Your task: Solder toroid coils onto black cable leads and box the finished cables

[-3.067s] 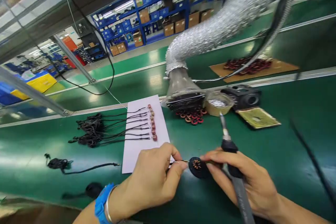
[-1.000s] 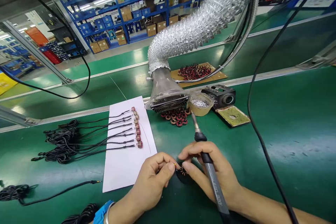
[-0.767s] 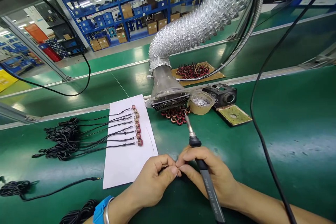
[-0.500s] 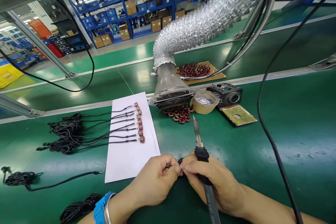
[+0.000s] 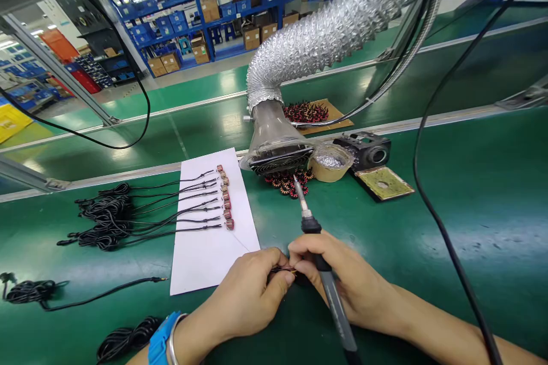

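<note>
Between thumb and fingers my left hand (image 5: 261, 288) pinches a thin dark cable end, with fine reddish and yellowish wires (image 5: 291, 270) poking out at the fingertips. A soldering iron (image 5: 314, 239) rests in my right hand (image 5: 342, 279), its metal tip pointing up and away from me. The right fingertips are close to the wires; whether they touch them I cannot tell. To the left lies a white sheet (image 5: 205, 262) with a column of small wound coils (image 5: 227, 214), each at the end of a black cable (image 5: 194, 230).
A fume hood (image 5: 280, 145) hangs from a silver duct (image 5: 308, 54) above loose coils (image 5: 287, 185). Beside it stand a solder-filled tub (image 5: 329, 165), an iron holder (image 5: 368, 149) and a yellow sponge tray (image 5: 383, 182). Bundled cables (image 5: 105, 217) lie at left. A black cord (image 5: 445, 228) crosses at right.
My right hand has shifted slightly, and the iron's tip has swung left and up. Coloured wires now show at my left fingertips. The view has moved a little.
</note>
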`<control>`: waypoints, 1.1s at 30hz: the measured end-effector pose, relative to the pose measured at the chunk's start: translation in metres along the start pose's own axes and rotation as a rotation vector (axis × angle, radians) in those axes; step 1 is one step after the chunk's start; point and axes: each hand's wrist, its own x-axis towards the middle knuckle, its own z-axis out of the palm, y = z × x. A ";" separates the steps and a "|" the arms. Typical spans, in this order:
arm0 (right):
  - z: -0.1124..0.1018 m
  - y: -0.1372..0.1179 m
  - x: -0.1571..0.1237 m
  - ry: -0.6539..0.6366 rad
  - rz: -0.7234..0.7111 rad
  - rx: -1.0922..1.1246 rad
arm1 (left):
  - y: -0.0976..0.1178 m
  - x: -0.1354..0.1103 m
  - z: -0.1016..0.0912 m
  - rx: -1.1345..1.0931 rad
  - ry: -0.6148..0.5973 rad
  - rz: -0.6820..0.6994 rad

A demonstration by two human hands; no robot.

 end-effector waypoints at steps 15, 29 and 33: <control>-0.004 0.009 -0.006 0.040 -0.107 -0.024 | -0.014 0.007 -0.001 -0.363 -0.086 -0.134; 0.016 0.006 -0.022 0.114 -0.060 -0.145 | -0.015 0.009 0.002 -0.377 -0.060 -0.143; 0.012 0.009 -0.017 0.114 -0.056 -0.136 | -0.019 0.010 0.004 -0.390 -0.049 -0.157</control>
